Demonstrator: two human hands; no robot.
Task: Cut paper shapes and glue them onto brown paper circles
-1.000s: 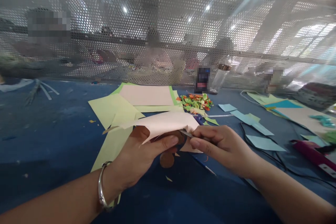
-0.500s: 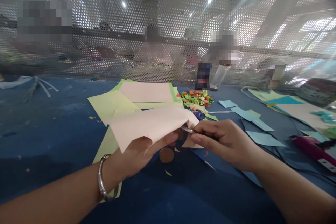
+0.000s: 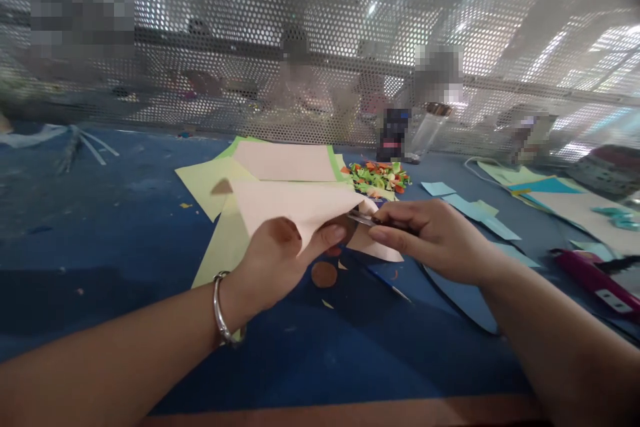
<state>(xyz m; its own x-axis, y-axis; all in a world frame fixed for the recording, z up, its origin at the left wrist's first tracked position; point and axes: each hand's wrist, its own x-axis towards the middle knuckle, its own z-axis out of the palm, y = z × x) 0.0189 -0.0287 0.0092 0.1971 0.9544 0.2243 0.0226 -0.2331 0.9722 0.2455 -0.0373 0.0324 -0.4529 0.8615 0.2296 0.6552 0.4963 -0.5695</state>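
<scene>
My left hand (image 3: 283,263), a silver bangle on its wrist, is closed on a pale pink sheet of paper (image 3: 295,203), thumb at the near edge and fingers mostly hidden beneath. The sheet is held above the table and curls at its right side. In my right hand (image 3: 440,237) is a pair of scissors (image 3: 361,217); only their metal blades show, set at the paper's cut edge, and the handles are hidden by my fingers. A partly cut flap of the paper (image 3: 377,247) hangs below the blades. Under the hands lies a round brown disc (image 3: 325,275).
Yellow-green sheets (image 3: 213,190) and another pink sheet (image 3: 285,161) lie behind. Paper curls (image 3: 380,177) are heaped at centre back. Light blue pieces (image 3: 480,217), a thin blue stick (image 3: 390,285) and a magenta power strip (image 3: 595,287) lie rightward. A perforated metal screen (image 3: 320,93) borders the table.
The view has tilted down slightly, showing the table's near edge. The paper has turned a little in my left hand, and its cut flap hangs more openly below the scissors.
</scene>
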